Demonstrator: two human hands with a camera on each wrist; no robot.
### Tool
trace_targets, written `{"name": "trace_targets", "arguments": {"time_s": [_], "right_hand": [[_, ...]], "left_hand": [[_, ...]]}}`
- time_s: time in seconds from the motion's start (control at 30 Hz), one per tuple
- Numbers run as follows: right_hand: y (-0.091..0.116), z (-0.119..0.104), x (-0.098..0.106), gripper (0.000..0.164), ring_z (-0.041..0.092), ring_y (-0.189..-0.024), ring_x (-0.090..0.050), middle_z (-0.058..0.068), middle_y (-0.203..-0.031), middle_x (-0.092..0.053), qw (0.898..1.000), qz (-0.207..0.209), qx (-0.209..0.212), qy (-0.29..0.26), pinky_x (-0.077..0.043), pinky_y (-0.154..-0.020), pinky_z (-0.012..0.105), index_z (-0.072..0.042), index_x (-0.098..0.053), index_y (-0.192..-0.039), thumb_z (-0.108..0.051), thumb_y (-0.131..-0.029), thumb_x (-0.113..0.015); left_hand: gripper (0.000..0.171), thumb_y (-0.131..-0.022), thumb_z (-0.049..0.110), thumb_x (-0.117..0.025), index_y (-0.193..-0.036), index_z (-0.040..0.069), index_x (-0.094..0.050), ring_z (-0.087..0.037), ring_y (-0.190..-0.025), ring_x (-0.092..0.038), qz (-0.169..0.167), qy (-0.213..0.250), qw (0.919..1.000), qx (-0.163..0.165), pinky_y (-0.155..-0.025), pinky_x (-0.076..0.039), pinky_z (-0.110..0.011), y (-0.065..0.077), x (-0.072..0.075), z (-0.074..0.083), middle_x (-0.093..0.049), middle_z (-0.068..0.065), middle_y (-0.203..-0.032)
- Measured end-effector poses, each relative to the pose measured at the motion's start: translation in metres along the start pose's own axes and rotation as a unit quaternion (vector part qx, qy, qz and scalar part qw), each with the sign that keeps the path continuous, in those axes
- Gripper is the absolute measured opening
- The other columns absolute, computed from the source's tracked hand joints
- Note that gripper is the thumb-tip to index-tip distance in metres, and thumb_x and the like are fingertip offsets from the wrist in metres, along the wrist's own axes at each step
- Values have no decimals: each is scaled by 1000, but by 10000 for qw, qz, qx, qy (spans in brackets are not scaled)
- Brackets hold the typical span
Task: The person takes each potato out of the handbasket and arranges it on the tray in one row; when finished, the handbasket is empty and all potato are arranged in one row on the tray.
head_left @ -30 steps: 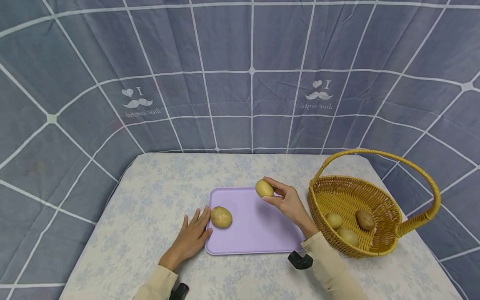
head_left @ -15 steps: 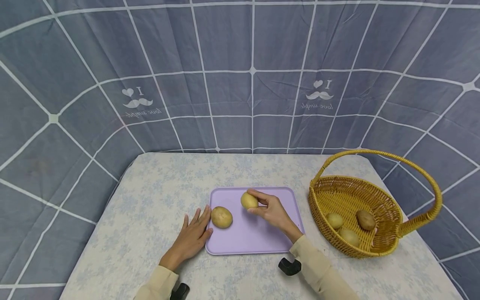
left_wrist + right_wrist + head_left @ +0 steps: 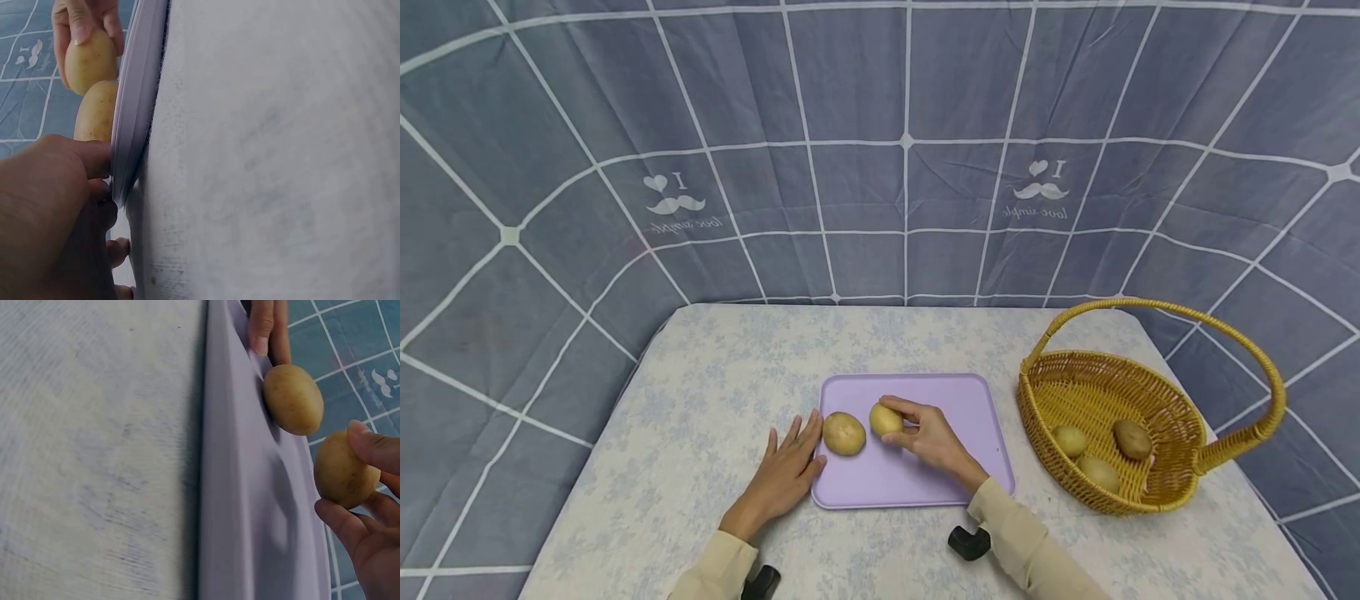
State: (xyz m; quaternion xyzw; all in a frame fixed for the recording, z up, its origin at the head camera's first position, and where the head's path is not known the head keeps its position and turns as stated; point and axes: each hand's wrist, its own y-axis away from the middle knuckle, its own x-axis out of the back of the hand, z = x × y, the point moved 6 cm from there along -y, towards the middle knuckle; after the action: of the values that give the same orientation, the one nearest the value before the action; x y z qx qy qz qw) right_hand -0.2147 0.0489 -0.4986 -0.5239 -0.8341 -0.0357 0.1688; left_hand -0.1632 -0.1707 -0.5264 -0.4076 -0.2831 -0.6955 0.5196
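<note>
While the left hand (image 3: 778, 479) lies flat at the edge of a purple tray (image 3: 880, 487), the right hand (image 3: 932, 440) pinches a small potato (image 3: 884, 422).

In the head view, the small potato is over the tray, just right of a larger potato (image 3: 844, 434); the left hand's fingers are straight and spread at the tray's left rim. To the right, a wicker basket (image 3: 1075, 387) holds two pale potatoes (image 3: 1099, 475) and a brown potato (image 3: 1132, 439). In the left wrist view, the larger potato sits just beyond the left hand, with the small potato behind it. In the right wrist view, the right thumb and fingers clamp the small potato from opposite sides; whether it touches the tray, I cannot tell.
</note>
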Motion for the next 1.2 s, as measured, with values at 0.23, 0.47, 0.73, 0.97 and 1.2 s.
{"name": "trace_targets", "arguments": {"time_s": [0.23,0.47,0.73,0.97,1.2], "right_hand": [[5,3,-7,58,36,-129,-47,20,-142,-47,9997,22,-171,187,-51,-91,27,3,-53,-133,1,-80,-74],[11,-21,-8,54,43,-124,-49,29,-137,-48,9992,-44,68,400,-52,-90,36,12,-53,-129,8,-79,-72],[4,5,-11,57,33,-129,-48,18,-140,-50,9957,-76,181,908,-50,-94,28,1,-55,-133,-2,-79,-76],[3,1,-11,56,31,-126,-51,15,-138,-52,9864,-162,519,1554,-50,-94,33,-3,-57,-132,-7,-80,-77],[3,0,-14,54,30,-126,-51,15,-138,-52,9824,-219,597,1755,-50,-95,35,-4,-57,-132,-9,-81,-76]], "left_hand": [[61,-101,27,-47,-152,6,-23,-36,-146,-15,101,45,9999,-73,-113,1,-62,2,1,3,-23,-8,-157],[61,-101,26,-47,-152,5,-23,-35,-146,-16,124,4,9999,-63,-114,0,-62,1,1,3,-24,-8,-157],[62,-101,27,-47,-152,6,-21,-34,-146,-14,109,-3,9999,-52,-114,2,-61,-1,1,2,-23,-8,-157],[62,-100,26,-48,-152,5,-21,-34,-146,-13,140,0,9999,-74,-113,2,-62,-2,1,1,-22,-8,-157],[62,-100,25,-48,-152,5,-21,-34,-146,-13,133,7,9999,-66,-114,2,-61,-1,1,2,-22,-8,-157]]}}
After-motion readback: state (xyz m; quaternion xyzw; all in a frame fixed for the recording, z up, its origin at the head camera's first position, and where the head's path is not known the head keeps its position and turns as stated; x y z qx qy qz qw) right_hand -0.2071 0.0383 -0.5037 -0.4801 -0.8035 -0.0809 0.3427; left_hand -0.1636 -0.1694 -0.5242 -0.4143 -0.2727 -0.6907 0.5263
